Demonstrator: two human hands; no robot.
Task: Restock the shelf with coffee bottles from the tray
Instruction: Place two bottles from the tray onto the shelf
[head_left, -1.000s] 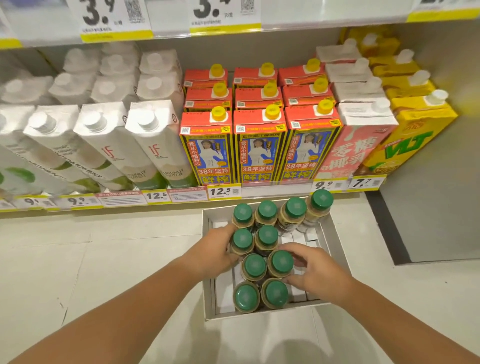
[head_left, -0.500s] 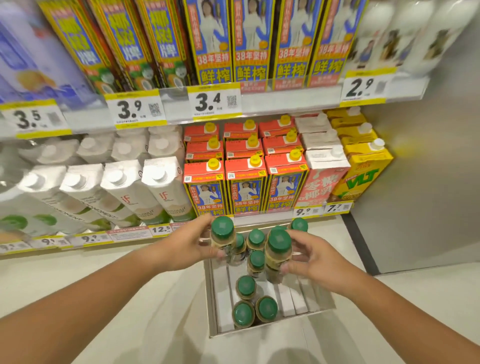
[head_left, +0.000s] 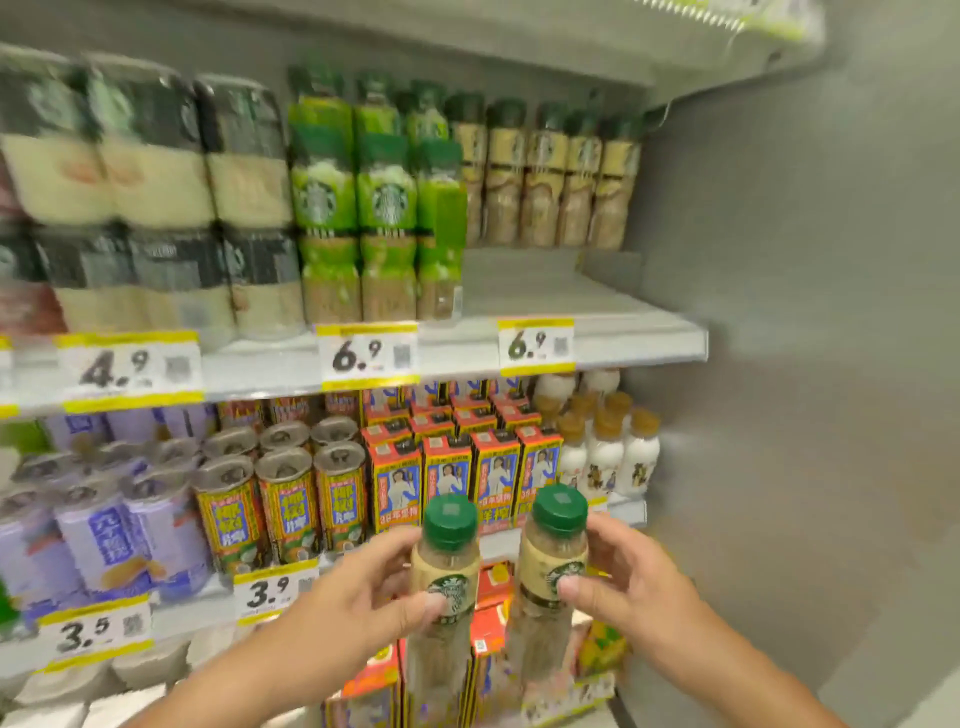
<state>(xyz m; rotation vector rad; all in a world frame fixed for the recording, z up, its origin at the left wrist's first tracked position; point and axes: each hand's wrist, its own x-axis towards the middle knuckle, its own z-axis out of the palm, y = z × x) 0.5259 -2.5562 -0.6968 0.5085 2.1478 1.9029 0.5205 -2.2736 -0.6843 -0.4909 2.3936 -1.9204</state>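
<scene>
My left hand (head_left: 358, 597) grips a beige coffee bottle with a green cap (head_left: 447, 566), held upright. My right hand (head_left: 628, 582) grips a second, matching coffee bottle (head_left: 553, 551), also upright. Both bottles are raised in front of the lower shelves, close together. On the upper shelf (head_left: 639, 343), a row of the same beige coffee bottles (head_left: 550, 176) stands at the back right, with bare shelf surface in front of them above a 6.9 price tag (head_left: 535, 345). The tray is out of view.
Green-labelled bottles (head_left: 379, 208) stand left of the beige row, with dark-capped multipacks (head_left: 156, 197) further left. Below are cans (head_left: 285, 504), orange cartons (head_left: 467, 462) and white bottles (head_left: 608, 452). A grey wall panel (head_left: 789, 364) closes the right side.
Both hands lifted a bottle each out of the tray and raised them. The view tilted up from the floor tray to the upper shelf.
</scene>
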